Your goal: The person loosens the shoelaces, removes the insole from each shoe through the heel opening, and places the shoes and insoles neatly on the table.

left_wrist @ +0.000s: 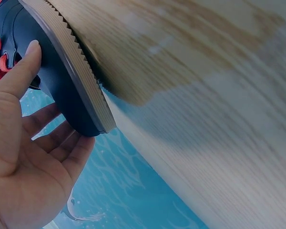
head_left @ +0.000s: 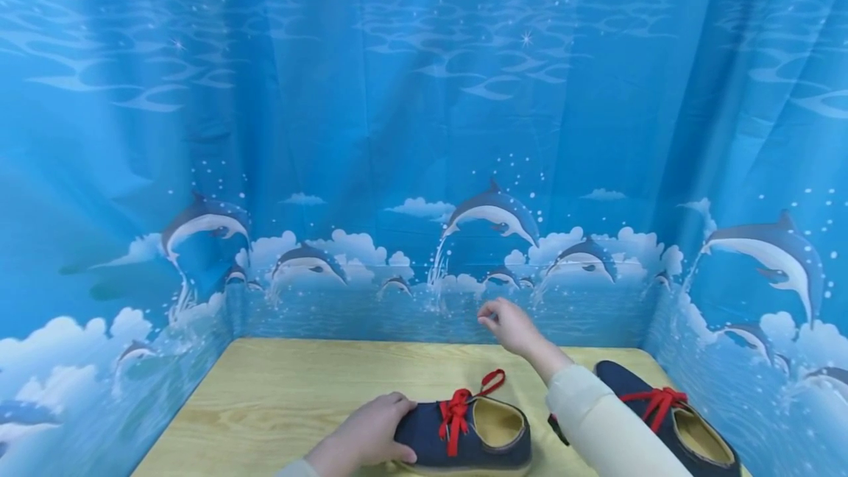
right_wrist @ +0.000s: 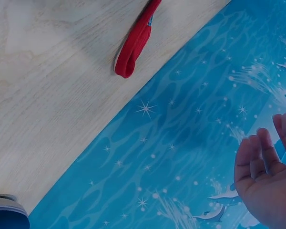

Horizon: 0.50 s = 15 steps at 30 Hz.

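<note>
A navy shoe (head_left: 424, 436) with red laces (head_left: 454, 414) lies on the table, its toe toward the left. My left hand (head_left: 371, 429) grips the toe end, with thumb and fingers on opposite sides. In the left wrist view, the thumb presses the upper of the shoe (left_wrist: 62, 90) and the fingers curl round the toe. Above the table's far side, my right hand (head_left: 506, 326) is raised with loosely bent fingers. The right wrist view shows nothing in that hand (right_wrist: 269, 186). A red lace loop (head_left: 493, 381) sticks out behind the shoe.
A second navy shoe (head_left: 619, 377) with a red bow (head_left: 659, 400) lies at the right, partly behind my right sleeve (head_left: 596, 411). The wood-grain table (head_left: 278, 381) is bordered by a blue dolphin-print curtain (head_left: 397, 131).
</note>
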{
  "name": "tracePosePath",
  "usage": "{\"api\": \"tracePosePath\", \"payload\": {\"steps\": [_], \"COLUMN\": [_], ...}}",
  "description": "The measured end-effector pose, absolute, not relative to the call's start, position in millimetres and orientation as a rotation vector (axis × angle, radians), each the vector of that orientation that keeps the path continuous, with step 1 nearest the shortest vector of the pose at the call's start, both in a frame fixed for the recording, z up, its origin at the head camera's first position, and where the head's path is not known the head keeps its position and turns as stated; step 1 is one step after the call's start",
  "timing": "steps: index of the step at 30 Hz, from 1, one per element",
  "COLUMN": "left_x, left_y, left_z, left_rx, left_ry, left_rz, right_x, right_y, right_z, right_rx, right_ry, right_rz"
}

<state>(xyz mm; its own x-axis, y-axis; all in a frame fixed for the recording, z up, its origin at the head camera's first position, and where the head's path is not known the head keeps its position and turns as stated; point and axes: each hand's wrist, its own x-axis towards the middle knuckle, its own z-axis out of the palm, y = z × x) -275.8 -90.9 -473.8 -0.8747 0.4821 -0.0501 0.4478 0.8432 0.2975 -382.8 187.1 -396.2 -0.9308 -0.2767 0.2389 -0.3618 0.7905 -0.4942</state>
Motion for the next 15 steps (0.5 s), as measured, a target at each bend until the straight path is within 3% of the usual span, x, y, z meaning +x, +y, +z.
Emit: {"api": "tracePosePath", "payload": {"steps": [15], "left_x": [-275.5], "left_y": [-90.8], "left_z": [-473.9], "left_rx": [0.736], "left_ry": [2.904], "left_rz": [0.419], "right_x": [-362.5], "right_y": [179.0], "right_z": [-400.9], "right_rx": [0.647], "right_ry": [-2.819], "right_rz": [0.824]}}
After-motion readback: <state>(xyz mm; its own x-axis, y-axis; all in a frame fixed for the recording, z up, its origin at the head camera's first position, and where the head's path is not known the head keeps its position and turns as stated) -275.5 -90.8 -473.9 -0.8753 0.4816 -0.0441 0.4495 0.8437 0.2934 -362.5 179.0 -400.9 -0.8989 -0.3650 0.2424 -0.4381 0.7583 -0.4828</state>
